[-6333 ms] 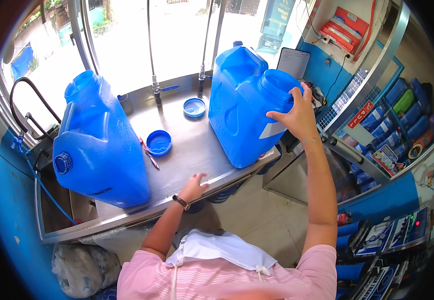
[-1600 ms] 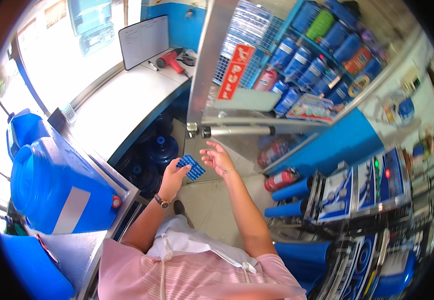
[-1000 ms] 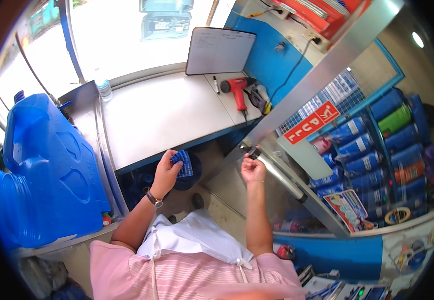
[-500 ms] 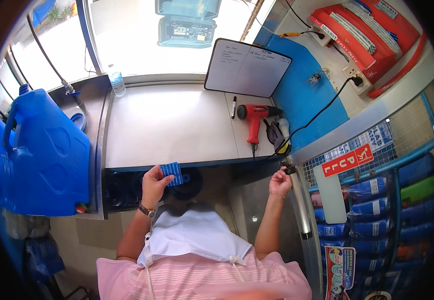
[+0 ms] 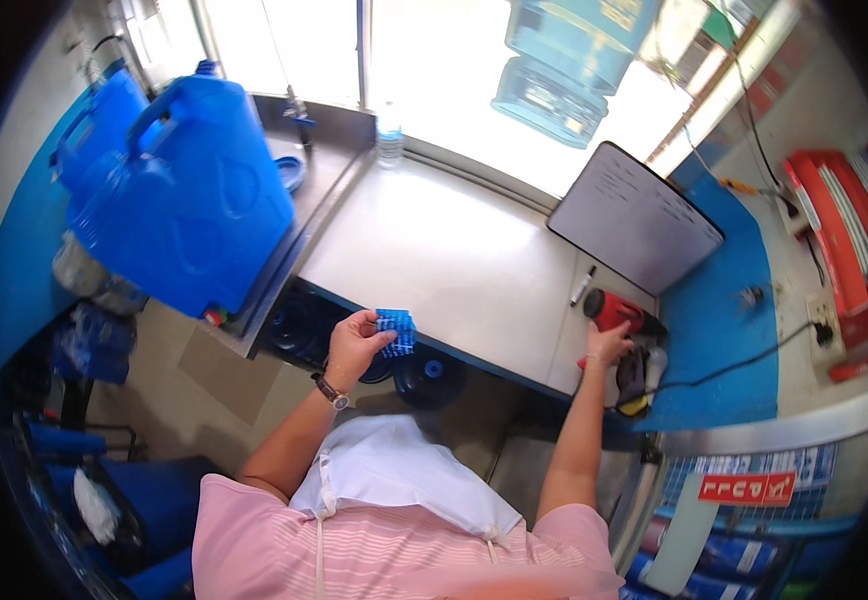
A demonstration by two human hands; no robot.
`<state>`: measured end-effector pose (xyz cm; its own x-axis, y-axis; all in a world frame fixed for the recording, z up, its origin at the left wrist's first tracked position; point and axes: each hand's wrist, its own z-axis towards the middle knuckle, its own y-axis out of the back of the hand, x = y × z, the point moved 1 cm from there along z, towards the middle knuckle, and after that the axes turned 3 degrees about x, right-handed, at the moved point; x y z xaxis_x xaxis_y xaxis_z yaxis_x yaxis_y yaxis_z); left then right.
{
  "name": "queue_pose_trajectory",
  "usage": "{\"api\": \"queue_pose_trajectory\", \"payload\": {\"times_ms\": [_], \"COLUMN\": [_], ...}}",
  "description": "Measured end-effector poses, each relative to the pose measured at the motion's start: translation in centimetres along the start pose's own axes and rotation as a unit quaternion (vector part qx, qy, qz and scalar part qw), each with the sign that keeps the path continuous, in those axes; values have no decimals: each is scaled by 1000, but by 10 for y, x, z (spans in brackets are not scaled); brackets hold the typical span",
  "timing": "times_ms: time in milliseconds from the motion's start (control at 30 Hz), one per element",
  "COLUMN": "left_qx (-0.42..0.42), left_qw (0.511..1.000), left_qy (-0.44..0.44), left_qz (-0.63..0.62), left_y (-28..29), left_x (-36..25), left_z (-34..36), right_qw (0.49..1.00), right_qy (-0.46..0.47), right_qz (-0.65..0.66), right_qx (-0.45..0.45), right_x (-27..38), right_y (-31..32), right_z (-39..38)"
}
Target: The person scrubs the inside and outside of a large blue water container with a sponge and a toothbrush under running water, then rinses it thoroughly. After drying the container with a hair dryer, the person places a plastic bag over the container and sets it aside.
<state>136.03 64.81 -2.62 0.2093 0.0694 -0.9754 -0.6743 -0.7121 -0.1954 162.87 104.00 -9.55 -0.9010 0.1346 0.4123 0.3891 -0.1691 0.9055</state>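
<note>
Pinched in my left hand [image 5: 354,348] is a small blue printed piece of thin plastic [image 5: 395,331], held just off the front edge of the white counter [image 5: 454,240]. My right hand [image 5: 610,343] reaches to the counter's right end, its fingers closed round the handle of a red and black heat gun [image 5: 616,311]. The handle is mostly hidden by the hand, and the gun lies on its side. A black marker [image 5: 583,286] lies just left of the gun. To its lower right are a white light bulb [image 5: 657,366] and a dark, yellow-edged item [image 5: 634,385].
A whiteboard [image 5: 637,218] leans at the back right. Large blue water jugs [image 5: 194,200] stand on the metal sink ledge at the left. A clear bottle [image 5: 389,137] stands by the window. Round blue bottles [image 5: 429,375] sit under the counter. A black cord [image 5: 744,372] runs to a wall socket.
My right hand has left the glass door's edge and taken hold of the heat gun. The view has turned, shifting the counter. My left hand still holds the blue piece.
</note>
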Motion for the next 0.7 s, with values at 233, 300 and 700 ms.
{"api": "queue_pose_trajectory", "payload": {"times_ms": [233,300,700], "left_qx": [-212,-284,-601], "left_qw": [976,956,759], "left_qy": [-37,-54,-12], "left_qz": [44,47,249], "left_y": [99,144,338], "left_x": [24,37,50], "left_z": [-36,-51,-54], "right_qw": [981,991,659], "right_qy": [27,34,148], "right_qz": [-156,-73,603], "right_qx": [112,103,425], "right_x": [-25,-35,60], "right_y": [-30,-38,71], "right_z": [54,59,-174]}}
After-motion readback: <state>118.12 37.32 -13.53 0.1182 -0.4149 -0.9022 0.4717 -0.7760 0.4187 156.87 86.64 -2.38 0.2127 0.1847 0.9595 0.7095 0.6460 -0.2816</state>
